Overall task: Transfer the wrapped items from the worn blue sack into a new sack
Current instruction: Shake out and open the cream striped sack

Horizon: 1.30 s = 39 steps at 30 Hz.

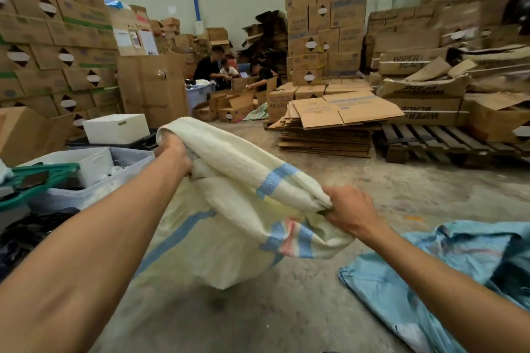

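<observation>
Our left hand (172, 152) and right hand (348, 210) each clutch the bunched rim of the cream woven sack with blue stripes (229, 223), held off the concrete floor (286, 309). The worn blue woven sack (430, 281) lies crumpled below our right hand. We judge the mouth, pulled nearly closed, could stop wrapped items going in; none are visible.

Cardboard boxes (51, 37) are standing stacked high along the left wall, and more stacks (327, 23) are rising at the back and right. Flattened cartons (341, 114) are lying in a pile on the floor, just beside a wooden pallet (430, 140) carrying boxes marked WIPER BLADE (424, 112). Three people (229, 71) are working among open boxes at the back. At the left edge, a white box (116, 128) is sitting behind a grey tub (94, 192) holding a green crate (37, 178).
</observation>
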### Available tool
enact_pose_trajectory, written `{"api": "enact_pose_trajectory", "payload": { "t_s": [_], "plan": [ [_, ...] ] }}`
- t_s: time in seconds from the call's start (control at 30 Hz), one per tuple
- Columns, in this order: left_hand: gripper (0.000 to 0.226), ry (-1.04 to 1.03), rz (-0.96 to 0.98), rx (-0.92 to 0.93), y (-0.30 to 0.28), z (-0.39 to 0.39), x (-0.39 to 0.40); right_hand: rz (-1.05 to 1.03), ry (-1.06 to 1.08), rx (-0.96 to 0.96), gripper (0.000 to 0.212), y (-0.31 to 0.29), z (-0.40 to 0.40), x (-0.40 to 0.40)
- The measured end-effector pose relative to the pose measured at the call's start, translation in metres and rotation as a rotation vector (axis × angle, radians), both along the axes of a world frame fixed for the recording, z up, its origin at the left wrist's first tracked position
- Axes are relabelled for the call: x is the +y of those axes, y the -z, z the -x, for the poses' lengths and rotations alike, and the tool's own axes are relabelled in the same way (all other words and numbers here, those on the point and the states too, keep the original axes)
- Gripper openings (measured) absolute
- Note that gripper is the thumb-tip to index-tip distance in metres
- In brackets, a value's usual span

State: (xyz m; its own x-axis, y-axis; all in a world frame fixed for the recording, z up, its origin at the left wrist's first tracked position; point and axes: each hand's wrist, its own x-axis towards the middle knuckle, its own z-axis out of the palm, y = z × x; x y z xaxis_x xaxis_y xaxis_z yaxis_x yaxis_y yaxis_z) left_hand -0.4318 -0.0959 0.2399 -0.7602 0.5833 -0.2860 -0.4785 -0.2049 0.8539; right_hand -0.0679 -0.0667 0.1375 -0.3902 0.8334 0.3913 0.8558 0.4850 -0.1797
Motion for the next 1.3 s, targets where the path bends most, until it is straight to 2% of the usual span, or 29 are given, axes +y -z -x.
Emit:
{"api": "enact_pose_trajectory", "payload": {
  "t_s": [0.03, 0.07, 0.13, 0.2, 0.23, 0.27, 0.3, 0.33, 0.4, 0.47, 0.5, 0.53, 0.6, 0.67, 0.73, 0.8, 0.87, 0.9, 0.93, 1.0, 1.03, 1.07, 1.1, 1.17, 1.23, 1.3],
  "plan": [
    [0.061, -0.004, -0.007, 0.073, -0.003, -0.006, 0.006, 0.003, 0.034, 0.147, 0.021, 0.002, 0.0, 0.004],
    [0.072, -0.008, 0.049, 0.234, -0.006, -0.014, 0.007, 0.038, 0.114, 0.364, 0.02, 0.003, -0.001, 0.011],
    [0.087, 0.098, 0.219, 0.764, -0.001, -0.021, 0.008, 0.15, 0.345, 0.906, 0.024, 0.001, -0.007, 0.029],
    [0.093, 0.354, 0.275, 1.312, 0.005, -0.028, -0.002, 0.145, 0.576, 1.3, 0.029, 0.0, -0.02, 0.036],
    [0.093, 0.478, 0.302, 1.535, 0.012, -0.027, -0.006, 0.092, 0.625, 1.39, 0.03, 0.005, -0.029, 0.038],
    [0.091, 0.51, 0.354, 1.698, 0.023, -0.024, -0.009, 0.027, 0.605, 1.394, 0.031, 0.014, -0.04, 0.037],
    [0.086, 0.456, 0.4, 1.773, 0.038, -0.013, -0.009, -0.032, 0.506, 1.321, 0.031, 0.028, -0.05, 0.033],
    [0.081, 0.348, 0.434, 1.748, 0.054, -0.006, -0.015, -0.064, 0.351, 1.124, 0.03, 0.048, -0.062, 0.029],
    [0.073, 0.123, 0.505, 1.398, 0.087, 0.011, -0.024, -0.032, 0.076, 0.529, 0.034, 0.088, -0.083, 0.027],
    [0.07, 0.123, 0.629, 1.036, 0.118, 0.012, -0.032, 0.153, -0.075, 0.018, 0.034, 0.114, -0.088, 0.022],
    [0.074, 0.188, 0.649, 0.884, 0.133, 0.01, -0.032, 0.243, -0.126, -0.14, 0.036, 0.124, -0.085, 0.02],
    [0.078, 0.239, 0.589, 0.73, 0.146, 0.006, -0.033, 0.336, -0.156, -0.219, 0.043, 0.13, -0.078, 0.015],
    [0.08, 0.262, 0.445, 0.48, 0.162, -0.01, -0.036, 0.489, -0.194, -0.152, 0.071, 0.143, -0.063, 0.008],
    [0.077, 0.236, 0.408, 0.479, 0.171, -0.026, -0.042, 0.457, -0.201, -0.084, 0.088, 0.154, -0.047, 0.003],
    [0.071, 0.23, 0.433, 0.591, 0.178, -0.037, -0.053, 0.334, -0.164, -0.072, 0.078, 0.154, -0.033, -0.009],
    [0.066, 0.254, 0.455, 0.723, 0.185, -0.035, -0.065, 0.246, -0.072, -0.041, 0.051, 0.147, -0.02, -0.022],
    [0.064, 0.305, 0.482, 0.84, 0.19, -0.022, -0.08, 0.29, 0.043, 0.132, 0.02, 0.138, -0.013, -0.024],
    [0.063, 0.333, 0.515, 0.884, 0.193, -0.011, -0.088, 0.344, 0.125, 0.28, 0.01, 0.134, -0.013, -0.02],
    [0.059, 0.371, 0.554, 0.898, 0.194, -0.003, -0.096, 0.444, 0.228, 0.459, 0.013, 0.133, -0.015, -0.011],
    [0.046, 0.459, 0.585, 0.736, 0.192, 0.01, -0.112, 0.777, 0.368, 0.936, 0.02, 0.123, -0.023, 0.006],
    [0.04, 0.556, 0.582, 0.564, 0.186, 0.014, -0.121, 0.976, 0.392, 1.191, 0.022, 0.118, -0.026, 0.013],
    [0.039, 0.674, 0.574, 0.375, 0.18, 0.017, -0.127, 1.122, 0.41, 1.339, 0.024, 0.11, -0.029, 0.013],
    [0.043, 0.739, 0.559, 0.228, 0.176, 0.021, -0.133, 1.233, 0.401, 1.406, 0.026, 0.102, -0.031, 0.012],
    [0.049, 0.713, 0.518, 0.048, 0.167, 0.032, -0.139, 1.331, 0.34, 1.425, 0.033, 0.082, -0.038, 0.008],
    [0.042, 0.65, 0.417, -0.034, 0.157, 0.046, -0.145, 1.369, 0.208, 1.369, 0.037, 0.063, -0.044, 0.0],
    [0.037, 0.652, 0.324, 0.012, 0.143, 0.051, -0.157, 1.423, 0.074, 1.288, 0.016, 0.046, -0.054, -0.009]
  ]
}}
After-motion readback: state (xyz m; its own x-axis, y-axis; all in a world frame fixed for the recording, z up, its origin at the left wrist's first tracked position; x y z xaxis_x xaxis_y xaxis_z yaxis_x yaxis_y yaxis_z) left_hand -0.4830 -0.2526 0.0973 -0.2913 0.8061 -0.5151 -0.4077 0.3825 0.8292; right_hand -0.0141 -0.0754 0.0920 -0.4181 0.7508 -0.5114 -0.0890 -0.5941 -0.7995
